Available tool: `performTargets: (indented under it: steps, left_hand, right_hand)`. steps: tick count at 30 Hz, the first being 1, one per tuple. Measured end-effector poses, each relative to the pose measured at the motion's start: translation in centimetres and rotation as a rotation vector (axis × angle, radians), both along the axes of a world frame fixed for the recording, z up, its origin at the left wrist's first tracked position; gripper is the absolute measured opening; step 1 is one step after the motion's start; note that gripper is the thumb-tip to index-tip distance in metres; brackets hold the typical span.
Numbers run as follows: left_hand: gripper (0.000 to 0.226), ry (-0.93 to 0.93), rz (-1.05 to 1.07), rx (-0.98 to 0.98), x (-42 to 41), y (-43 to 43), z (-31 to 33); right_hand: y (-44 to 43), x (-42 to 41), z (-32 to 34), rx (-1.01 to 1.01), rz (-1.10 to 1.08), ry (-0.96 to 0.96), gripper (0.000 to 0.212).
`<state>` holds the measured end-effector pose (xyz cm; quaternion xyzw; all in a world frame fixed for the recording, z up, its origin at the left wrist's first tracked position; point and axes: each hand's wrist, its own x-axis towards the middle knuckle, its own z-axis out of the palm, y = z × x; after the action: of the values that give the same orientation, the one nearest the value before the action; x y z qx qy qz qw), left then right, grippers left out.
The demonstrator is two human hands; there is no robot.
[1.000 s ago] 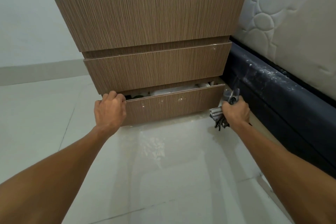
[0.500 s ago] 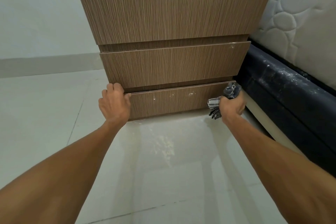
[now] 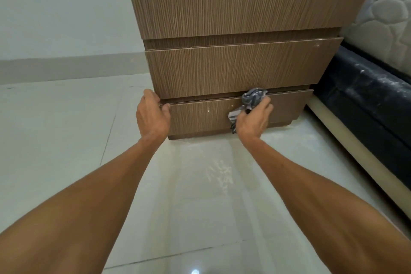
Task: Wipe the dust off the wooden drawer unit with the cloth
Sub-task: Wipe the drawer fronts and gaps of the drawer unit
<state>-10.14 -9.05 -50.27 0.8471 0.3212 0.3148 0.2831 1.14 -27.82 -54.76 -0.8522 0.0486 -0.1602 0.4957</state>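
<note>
The wooden drawer unit (image 3: 233, 69) stands on the pale tiled floor, its brown striped fronts all closed. White specks dot the bottom drawer (image 3: 200, 115) and the right end of the middle drawer. My left hand (image 3: 152, 115) rests against the bottom drawer's left top corner, fingers curled over its edge. My right hand (image 3: 254, 121) is closed on a crumpled grey cloth (image 3: 252, 99) with a striped end, pressed to the top edge of the bottom drawer near its middle.
A dark bed base (image 3: 364, 104) smeared with white dust runs along the right, with a quilted white mattress (image 3: 387, 20) on it. White dust lies on the glossy floor (image 3: 218, 169) in front of the unit. A pale wall and skirting are at the left.
The bottom drawer, open a second ago, is now shut. My right hand has moved left with the cloth from the drawer's right end to its middle. The view has shifted closer.
</note>
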Motion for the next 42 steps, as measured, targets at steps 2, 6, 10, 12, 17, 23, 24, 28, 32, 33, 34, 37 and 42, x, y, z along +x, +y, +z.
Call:
performTargets:
  steps: [2, 6, 10, 12, 17, 23, 24, 28, 32, 33, 34, 37, 42]
  left_hand:
    - [0.02, -0.012, -0.016, -0.002, 0.0, 0.2, -0.1]
    - [0.011, -0.012, -0.019, -0.025, -0.1, 0.8, 0.3]
    - [0.008, -0.006, -0.05, -0.028, -0.3, 1.5, 0.7]
    - [0.008, -0.014, -0.067, -0.031, -0.3, 1.5, 0.7]
    - [0.005, 0.032, -0.131, 0.105, -1.0, 1.3, 0.0]
    - [0.017, 0.174, -0.181, 0.412, -1.2, 0.2, -1.3]
    - [0.016, 0.195, -0.203, 0.47, -1.0, -0.1, -1.6]
    - [0.024, 0.262, -0.239, 0.62, -0.3, -1.2, -2.5]
    - [0.033, 0.261, -0.182, 0.616, 0.2, -2.1, -3.1]
    - [0.033, 0.254, -0.174, 0.622, 0.3, -2.2, -3.1]
    - [0.033, 0.248, -0.168, 0.624, 0.3, -2.3, -3.2]
    - [0.033, 0.241, -0.154, 0.619, 0.5, -2.5, -3.3]
    - [0.039, 0.259, -0.132, 0.591, 0.6, -2.6, -3.6]
  right_hand:
    - [2.5, -1.7, -0.5, -0.059, 0.075, -0.025, 0.058]
    - [6.8, -5.1, -1.6, -0.17, 0.266, -0.067, 0.06]
    - [10.2, -7.5, -2.4, -0.289, 0.476, -0.062, 0.064]
    - [11.6, -8.8, -2.7, -0.467, 0.692, -0.074, 0.064]
    - [12.4, -10.4, -3.5, -0.595, 0.901, -0.144, 0.07]
    - [8.7, -6.4, -3.2, -0.507, 0.677, -0.118, 0.053]
    - [7.8, -5.9, -3.3, -0.485, 0.655, -0.105, 0.052]
    - [4.0, -3.7, -3.7, -0.407, 0.538, -0.084, 0.048]
    - [-0.5, -0.9, -3.6, -0.379, 0.43, -0.076, 0.049]
    - [-1.7, -0.1, -3.7, -0.371, 0.402, -0.071, 0.05]
    - [-2.9, 0.6, -3.7, -0.364, 0.376, -0.06, 0.051]
    - [-5.9, 2.6, -4.0, -0.324, 0.296, -0.036, 0.054]
    - [-9.8, 5.1, -3.9, -0.194, 0.109, 0.067, 0.055]
